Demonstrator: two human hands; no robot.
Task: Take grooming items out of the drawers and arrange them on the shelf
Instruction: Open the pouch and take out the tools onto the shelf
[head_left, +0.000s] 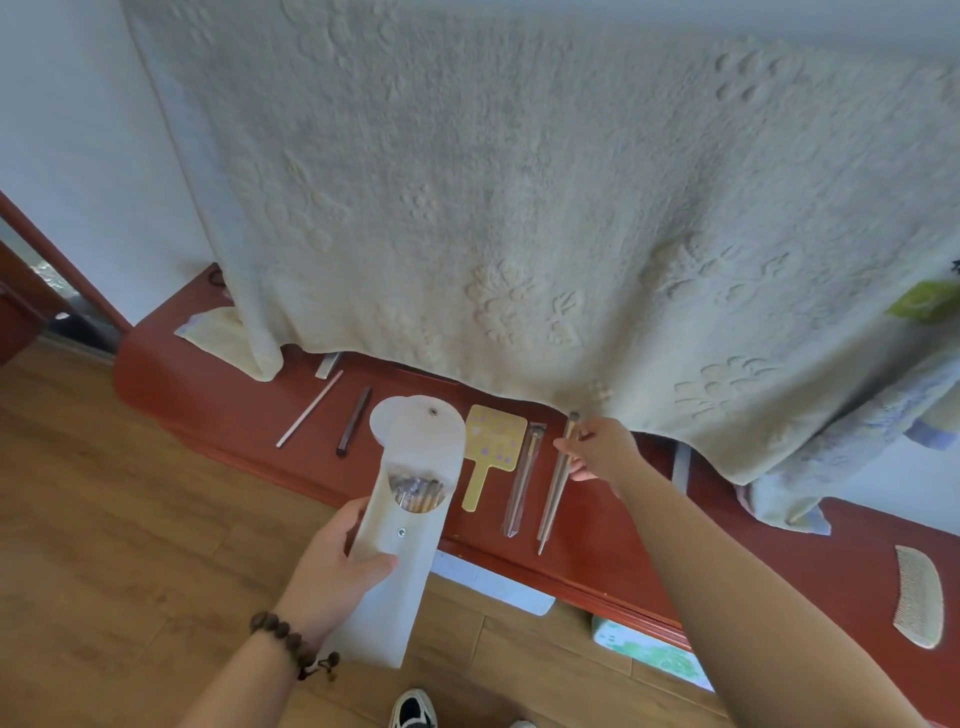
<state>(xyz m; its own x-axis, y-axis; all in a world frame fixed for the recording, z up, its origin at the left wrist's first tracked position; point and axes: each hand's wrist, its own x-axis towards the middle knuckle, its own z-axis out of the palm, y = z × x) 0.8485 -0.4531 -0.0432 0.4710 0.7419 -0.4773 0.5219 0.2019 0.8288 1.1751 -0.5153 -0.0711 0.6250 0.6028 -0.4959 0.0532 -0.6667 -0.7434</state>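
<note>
Red-brown shelf (234, 415) at frame centre is being filled: a brush (556, 483) is pinched by the right hand (597, 452) and laid beside another. White pouch (410, 499), lower centre, is gripped by the left hand (337, 561); next brush likely drawn from it.

Towel (519, 208) covers the back of the shelf (218, 405) and the far end of a pale strip (327, 364). Brushes in the pouch (410, 499) show tips only, too small to count, and the brush (556, 488) is partly hidden inside the right hand (597, 452). Shoe (413, 709) is cut by the bottom edge; green tag (924, 306) by the right edge, blurred.
</note>
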